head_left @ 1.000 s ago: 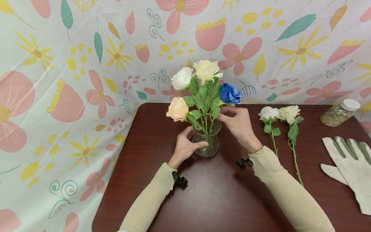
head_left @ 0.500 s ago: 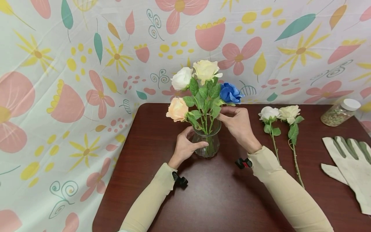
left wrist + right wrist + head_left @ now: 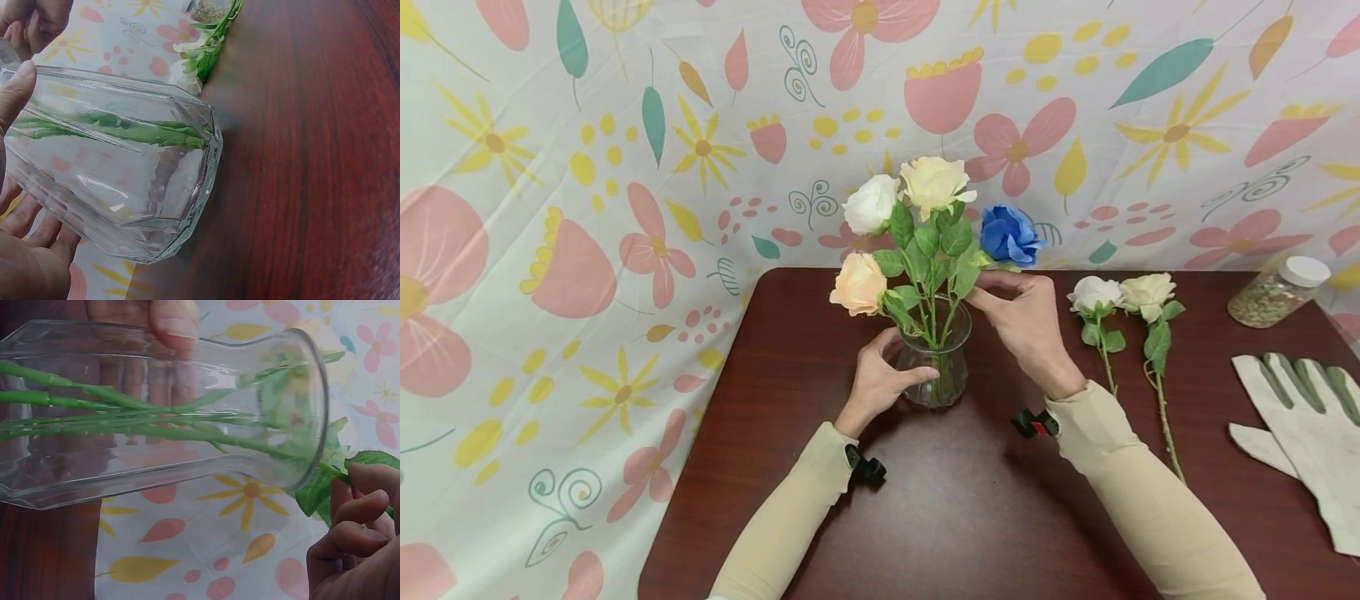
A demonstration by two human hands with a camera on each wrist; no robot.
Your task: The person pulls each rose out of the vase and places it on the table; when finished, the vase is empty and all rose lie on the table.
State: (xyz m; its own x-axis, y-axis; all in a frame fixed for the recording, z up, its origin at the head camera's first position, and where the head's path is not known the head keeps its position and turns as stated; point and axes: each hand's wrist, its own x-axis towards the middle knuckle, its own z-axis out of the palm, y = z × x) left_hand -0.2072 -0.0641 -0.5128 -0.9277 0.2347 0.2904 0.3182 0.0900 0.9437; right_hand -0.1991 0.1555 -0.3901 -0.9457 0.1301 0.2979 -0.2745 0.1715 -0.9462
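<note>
A clear glass vase point(image 3: 934, 379) stands on the table with several rose stems in it. My left hand point(image 3: 880, 375) grips its left side, thumb across the front and fingers behind, as the left wrist view shows. Above the rim are a white rose point(image 3: 871, 204), a cream rose point(image 3: 936, 183) and a peach rose point(image 3: 859, 284). The blue rose point(image 3: 1011, 237) leans out at the right. My right hand point(image 3: 1026, 329) pinches its green stem point(image 3: 334, 472) just outside the vase's mouth. In the left wrist view, green stem ends point(image 3: 181, 134) reach close to the vase's base.
On the dark wooden table point(image 3: 917, 525), a loose white rose point(image 3: 1096, 295) and a loose cream rose point(image 3: 1148, 296) lie right of my right hand. Farther right are a white-lidded jar point(image 3: 1279, 292) and work gloves point(image 3: 1303, 433). A flower-printed cloth point(image 3: 700, 208) hangs behind.
The blue rose has shifted slightly right and up, and my right hand has moved a little right with it. My left hand and the vase have stayed in place.
</note>
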